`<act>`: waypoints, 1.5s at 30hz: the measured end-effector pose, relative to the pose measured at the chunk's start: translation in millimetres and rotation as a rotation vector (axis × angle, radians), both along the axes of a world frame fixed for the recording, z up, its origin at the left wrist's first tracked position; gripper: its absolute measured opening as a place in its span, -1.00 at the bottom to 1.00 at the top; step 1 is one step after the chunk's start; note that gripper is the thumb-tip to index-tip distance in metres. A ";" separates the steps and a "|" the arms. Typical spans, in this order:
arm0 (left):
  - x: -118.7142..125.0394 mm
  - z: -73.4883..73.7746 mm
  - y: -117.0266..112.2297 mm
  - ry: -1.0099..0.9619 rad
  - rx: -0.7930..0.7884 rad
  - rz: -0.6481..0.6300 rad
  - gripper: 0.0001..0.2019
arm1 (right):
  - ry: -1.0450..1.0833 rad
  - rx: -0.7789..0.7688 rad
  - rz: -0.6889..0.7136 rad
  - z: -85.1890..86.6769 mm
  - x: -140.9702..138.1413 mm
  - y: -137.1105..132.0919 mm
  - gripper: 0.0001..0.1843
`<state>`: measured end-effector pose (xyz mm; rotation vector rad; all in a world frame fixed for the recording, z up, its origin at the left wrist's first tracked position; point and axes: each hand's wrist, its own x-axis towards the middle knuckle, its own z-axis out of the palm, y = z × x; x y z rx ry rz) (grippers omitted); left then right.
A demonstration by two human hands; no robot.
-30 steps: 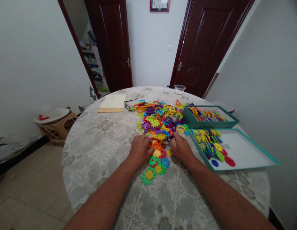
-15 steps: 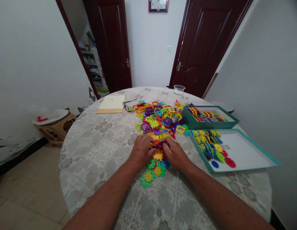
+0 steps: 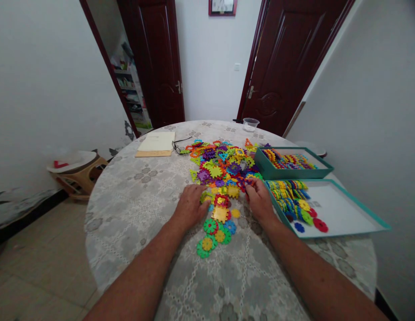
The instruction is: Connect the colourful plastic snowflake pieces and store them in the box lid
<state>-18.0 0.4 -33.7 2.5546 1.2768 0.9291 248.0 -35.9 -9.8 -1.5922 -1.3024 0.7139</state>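
Note:
A heap of coloured plastic interlocking pieces (image 3: 224, 165) lies on the round table (image 3: 143, 196). My left hand (image 3: 190, 206) rests at the heap's near left edge, fingers curled down on the pieces. My right hand (image 3: 259, 199) sits at the near right edge, fingers bent onto a red and purple piece. Between my hands lie an orange square piece (image 3: 220, 214) and a red one (image 3: 221, 200). A small cluster of green, yellow and blue gear pieces (image 3: 214, 234) lies just in front of them.
Two teal trays stand at right: the far one (image 3: 294, 171) is filled with sorted pieces, the near one (image 3: 344, 214) has rows of pieces at its left end. A notebook (image 3: 156, 144), glasses (image 3: 180, 146) and a clear cup (image 3: 251, 124) lie further back.
My hands were close together over the orange piece half a second ago. They have spread apart, the right one moving right and away toward the heap, uncovering the orange and red pieces.

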 end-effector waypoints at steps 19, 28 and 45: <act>9.7 13.8 -13.0 0.073 -0.058 -0.144 -0.77 | -0.478 0.110 0.326 -1.8 -42.2 -24.5 -0.77; 14.9 26.9 -22.7 0.082 -0.119 -0.242 -0.78 | -0.550 0.089 -0.024 -7.9 12.4 7.4 -0.68; 13.1 17.7 -18.8 0.049 -0.120 -0.224 -0.81 | -0.641 -0.031 0.369 4.2 16.7 -6.1 -0.84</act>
